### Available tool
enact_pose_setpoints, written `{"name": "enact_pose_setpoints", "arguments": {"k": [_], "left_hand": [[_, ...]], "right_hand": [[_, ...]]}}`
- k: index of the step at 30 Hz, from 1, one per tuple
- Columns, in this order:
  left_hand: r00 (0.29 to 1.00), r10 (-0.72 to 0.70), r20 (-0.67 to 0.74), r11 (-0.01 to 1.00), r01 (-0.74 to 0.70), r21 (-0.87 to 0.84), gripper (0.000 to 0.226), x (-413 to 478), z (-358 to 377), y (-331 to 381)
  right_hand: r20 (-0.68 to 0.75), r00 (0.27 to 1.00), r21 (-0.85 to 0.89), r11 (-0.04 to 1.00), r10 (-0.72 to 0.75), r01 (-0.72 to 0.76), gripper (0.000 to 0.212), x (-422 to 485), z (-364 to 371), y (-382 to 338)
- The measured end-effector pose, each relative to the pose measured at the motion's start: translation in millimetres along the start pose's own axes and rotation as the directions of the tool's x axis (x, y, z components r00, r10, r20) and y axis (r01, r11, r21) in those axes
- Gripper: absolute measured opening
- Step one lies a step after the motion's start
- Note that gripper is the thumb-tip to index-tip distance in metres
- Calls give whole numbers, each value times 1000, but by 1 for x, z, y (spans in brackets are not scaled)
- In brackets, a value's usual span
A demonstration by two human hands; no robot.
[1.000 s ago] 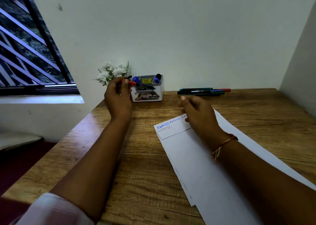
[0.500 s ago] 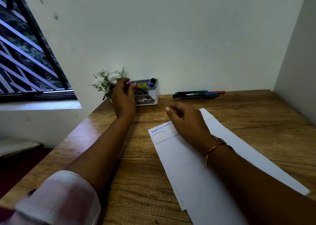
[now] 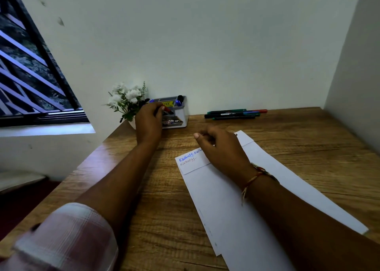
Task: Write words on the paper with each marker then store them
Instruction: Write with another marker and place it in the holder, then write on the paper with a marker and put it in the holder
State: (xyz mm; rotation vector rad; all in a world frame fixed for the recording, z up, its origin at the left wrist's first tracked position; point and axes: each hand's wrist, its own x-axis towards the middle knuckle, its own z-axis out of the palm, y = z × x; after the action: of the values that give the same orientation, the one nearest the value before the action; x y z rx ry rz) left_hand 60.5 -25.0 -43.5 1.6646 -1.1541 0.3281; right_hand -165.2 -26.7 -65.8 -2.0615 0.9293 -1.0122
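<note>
Storing step, I'd say: left hand (image 3: 149, 124) pinches the red marker (image 3: 167, 110) at the grey holder (image 3: 181, 116) (tip going in). Right hand (image 3: 222, 147) rests loosely curled on the paper (image 3: 236, 209), apparently empty. Next: drop it, then fetch one of the spare markers (image 3: 234, 114).

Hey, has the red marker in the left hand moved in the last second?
Yes. The red marker, gripped by the left hand, has tipped down into the desk organizer; a second ago it was held across the organizer's top.
</note>
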Motion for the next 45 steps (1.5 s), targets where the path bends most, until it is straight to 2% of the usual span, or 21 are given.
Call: {"name": "enact_pose_setpoints", "arguments": {"k": [3,7,11,14,16,19,23,26,32,40,45], "left_hand": [[1000,-24,-7,1000,24,-1,17,-16,-7,11],[990,-94,106,991,104,-89,8,-54,-9,23],[958,75,277,997,-74,-15,8,-69,-8,18],[938,83,338,996,-83,-14,10,-65,-9,17],[920,88,381,996,-88,-18,11,-62,-8,14],[898,88,430,996,-84,-28,15,-59,-5,12],[881,103,461,995,-96,-39,16,-56,-3,13],[878,110,466,994,-98,-51,16,-52,-3,9],[875,103,472,995,-94,-42,18,-48,0,4],[870,117,479,993,-103,-56,18,-49,1,9],[867,110,485,994,-96,-53,17,-48,0,9]], "right_hand": [[-7,1000,-16,1000,-4,3,31,-1,0,0],[9,1000,-47,999,-6,7,30,-3,0,-2],[-71,997,-91,996,-31,25,27,-4,-4,-10],[-143,986,-37,995,85,-91,28,-1,-14,-18],[-95,985,-108,982,142,-152,29,9,-25,-18],[-8,979,-361,913,202,-191,27,26,-48,-10],[8,967,-642,743,255,-191,28,56,-70,23],[34,956,-725,665,290,-176,33,76,-73,53],[69,966,-763,637,249,-109,30,99,-66,84],[-8,972,-799,583,233,-147,42,114,-66,98],[-11,978,-812,568,208,-130,34,115,-69,96]]}}
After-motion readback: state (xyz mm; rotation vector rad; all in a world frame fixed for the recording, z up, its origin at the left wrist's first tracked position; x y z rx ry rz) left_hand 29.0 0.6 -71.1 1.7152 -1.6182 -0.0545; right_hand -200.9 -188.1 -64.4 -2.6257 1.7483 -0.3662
